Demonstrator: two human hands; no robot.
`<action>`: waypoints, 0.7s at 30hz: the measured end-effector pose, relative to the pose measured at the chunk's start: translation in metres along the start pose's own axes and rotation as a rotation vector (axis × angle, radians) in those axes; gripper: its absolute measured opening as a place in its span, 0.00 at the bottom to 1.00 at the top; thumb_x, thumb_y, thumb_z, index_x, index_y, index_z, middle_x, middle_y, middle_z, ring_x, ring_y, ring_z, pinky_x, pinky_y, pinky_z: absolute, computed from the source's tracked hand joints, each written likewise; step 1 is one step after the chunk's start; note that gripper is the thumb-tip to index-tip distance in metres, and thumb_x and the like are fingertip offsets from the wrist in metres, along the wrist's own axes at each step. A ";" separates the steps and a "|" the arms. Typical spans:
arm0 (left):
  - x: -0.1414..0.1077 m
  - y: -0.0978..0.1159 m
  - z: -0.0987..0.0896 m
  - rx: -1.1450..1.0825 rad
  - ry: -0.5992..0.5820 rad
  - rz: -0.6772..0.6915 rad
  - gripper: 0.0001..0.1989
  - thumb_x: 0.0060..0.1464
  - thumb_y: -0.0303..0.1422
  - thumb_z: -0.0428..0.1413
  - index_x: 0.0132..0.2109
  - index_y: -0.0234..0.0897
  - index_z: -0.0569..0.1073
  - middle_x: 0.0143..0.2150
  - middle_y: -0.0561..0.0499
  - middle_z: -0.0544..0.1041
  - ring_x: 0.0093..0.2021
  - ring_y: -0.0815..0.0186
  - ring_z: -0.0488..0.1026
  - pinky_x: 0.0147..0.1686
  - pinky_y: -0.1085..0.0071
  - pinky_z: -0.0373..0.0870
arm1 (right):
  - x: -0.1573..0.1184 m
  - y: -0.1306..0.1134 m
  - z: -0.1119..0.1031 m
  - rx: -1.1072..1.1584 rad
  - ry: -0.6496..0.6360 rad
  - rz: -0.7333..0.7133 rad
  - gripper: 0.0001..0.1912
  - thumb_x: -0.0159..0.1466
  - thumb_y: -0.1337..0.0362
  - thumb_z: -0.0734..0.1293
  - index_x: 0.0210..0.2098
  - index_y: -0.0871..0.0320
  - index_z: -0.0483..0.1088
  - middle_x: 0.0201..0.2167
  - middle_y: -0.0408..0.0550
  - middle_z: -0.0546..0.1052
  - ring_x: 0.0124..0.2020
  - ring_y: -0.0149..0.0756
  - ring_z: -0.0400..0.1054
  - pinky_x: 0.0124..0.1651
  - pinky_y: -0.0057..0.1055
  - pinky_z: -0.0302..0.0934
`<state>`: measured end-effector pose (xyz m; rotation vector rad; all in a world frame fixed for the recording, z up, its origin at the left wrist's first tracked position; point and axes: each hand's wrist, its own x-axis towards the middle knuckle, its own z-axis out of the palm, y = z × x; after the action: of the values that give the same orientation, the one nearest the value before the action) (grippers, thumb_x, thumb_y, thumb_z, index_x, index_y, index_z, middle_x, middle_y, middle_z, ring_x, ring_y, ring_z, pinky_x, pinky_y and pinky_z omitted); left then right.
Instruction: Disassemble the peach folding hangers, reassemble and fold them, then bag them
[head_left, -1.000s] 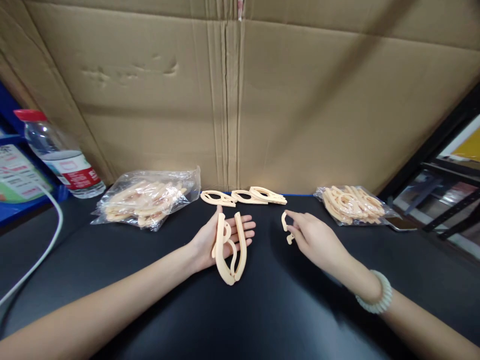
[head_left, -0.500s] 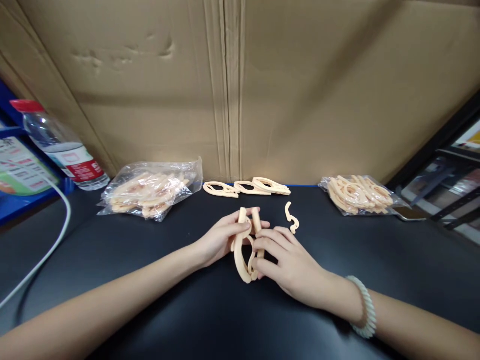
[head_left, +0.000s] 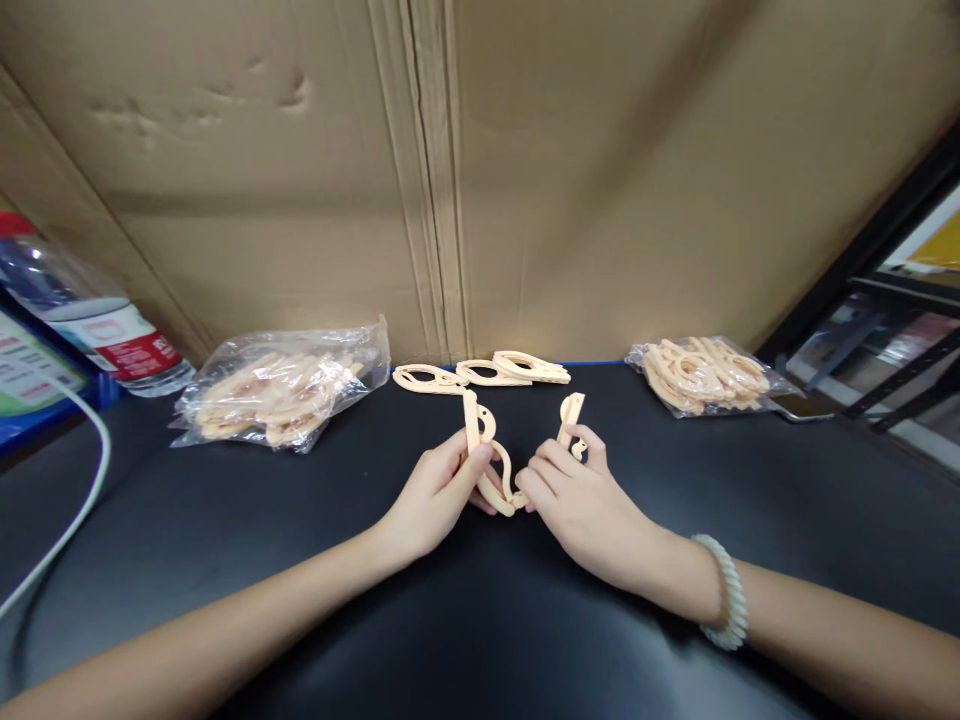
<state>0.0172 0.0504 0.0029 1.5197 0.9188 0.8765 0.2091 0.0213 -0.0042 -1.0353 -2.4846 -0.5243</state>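
My left hand (head_left: 439,488) is closed on a pale, curved wooden piece (head_left: 472,420) with a loop-shaped part, thumb in front. Closed round a second pale wooden piece (head_left: 571,408), my right hand (head_left: 581,500) lets its notched upper end stick out above the fingers. The lower ends of the two pieces come close together between the hands; whether they are joined cannot be made out. Just behind the right fingers lies a small curved wooden part (head_left: 578,449), mostly hidden.
Several flat wooden pieces (head_left: 484,373) lie along the back edge. Plastic bags of similar pieces stand left (head_left: 277,395) and right (head_left: 701,375). A bottle (head_left: 135,345) and white cable (head_left: 97,480) are at the left, a black rack (head_left: 900,350) at the right.
My hands have moved apart, and the two wooden pieces now spread into a wide V. The right piece's upper end has swung right, over the small part on the table. The view has shifted slightly.
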 end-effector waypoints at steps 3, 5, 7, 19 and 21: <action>0.002 0.000 0.000 -0.062 -0.006 -0.021 0.18 0.60 0.46 0.51 0.39 0.32 0.68 0.25 0.50 0.77 0.26 0.64 0.78 0.26 0.72 0.76 | -0.001 -0.001 0.000 0.014 0.032 -0.027 0.12 0.67 0.74 0.55 0.31 0.59 0.65 0.26 0.43 0.70 0.36 0.36 0.60 0.57 0.48 0.39; 0.003 -0.001 -0.001 -0.113 -0.021 -0.033 0.18 0.59 0.46 0.52 0.39 0.32 0.68 0.25 0.49 0.78 0.25 0.65 0.78 0.25 0.74 0.75 | -0.002 -0.002 -0.001 0.027 0.064 -0.030 0.13 0.68 0.74 0.55 0.31 0.59 0.65 0.25 0.42 0.70 0.36 0.35 0.61 0.57 0.47 0.38; 0.005 -0.001 -0.002 -0.155 -0.024 -0.046 0.17 0.59 0.45 0.53 0.38 0.32 0.68 0.23 0.49 0.78 0.23 0.66 0.76 0.22 0.76 0.73 | -0.002 -0.003 -0.004 0.021 0.106 -0.048 0.14 0.68 0.74 0.54 0.30 0.59 0.66 0.24 0.42 0.70 0.36 0.35 0.61 0.56 0.46 0.39; 0.008 0.000 -0.007 -0.334 0.122 -0.067 0.17 0.56 0.45 0.56 0.36 0.33 0.69 0.19 0.53 0.75 0.19 0.68 0.73 0.18 0.78 0.67 | -0.001 0.036 -0.001 0.084 0.182 0.037 0.09 0.68 0.73 0.59 0.44 0.59 0.67 0.32 0.44 0.77 0.39 0.33 0.66 0.57 0.46 0.39; 0.008 0.000 -0.006 -0.342 0.124 -0.068 0.17 0.56 0.45 0.56 0.37 0.33 0.69 0.20 0.52 0.75 0.19 0.69 0.73 0.18 0.78 0.67 | 0.000 0.042 0.003 0.067 0.102 0.031 0.12 0.67 0.77 0.56 0.42 0.58 0.68 0.34 0.45 0.77 0.45 0.37 0.66 0.59 0.51 0.37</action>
<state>0.0148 0.0602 0.0042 1.1451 0.8536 1.0294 0.2394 0.0497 0.0009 -0.9945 -2.3768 -0.4687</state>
